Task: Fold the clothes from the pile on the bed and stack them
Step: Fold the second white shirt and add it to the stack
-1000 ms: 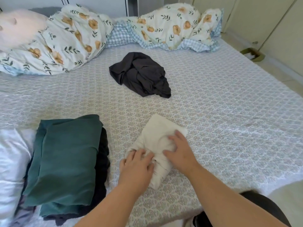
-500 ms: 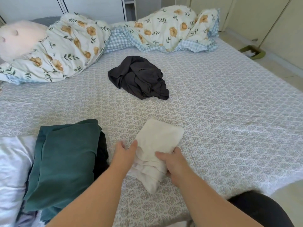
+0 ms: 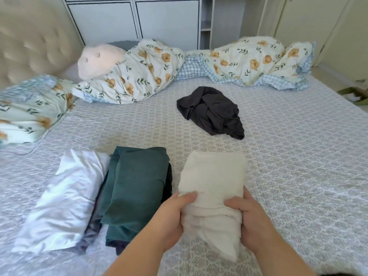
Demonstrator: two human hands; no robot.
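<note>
The bed takes up most of the room from where I stand, covered in a pale grey sheet with a small repeating pattern. Along its far edge lies a rumpled floral duvet with orange flowers and a blue gingham underside, running from one side to the other. At the head end a floral pillow leans by the tufted headboard, and a pale pink plush toy is tucked into the duvet. Behind all this stands a white wardrobe.

Nearer, on the left part of the sheet, a folded white satin garment lies flat, and just beside it sits a stack topped by a folded teal garment; darker cloth shows under the teal piece, though I cannot make out how many items are in there. Well apart, toward the middle of the bed, a crumpled dark grey garment lies unfolded.

Right beside the stack, the folded cream garment is held by both hands at its near end. The left hand grips its left edge, thumb curled over the top. The right hand grips the right edge the same way, fingers wrapped beneath, the cloth bunching between the two thumbs.
</note>
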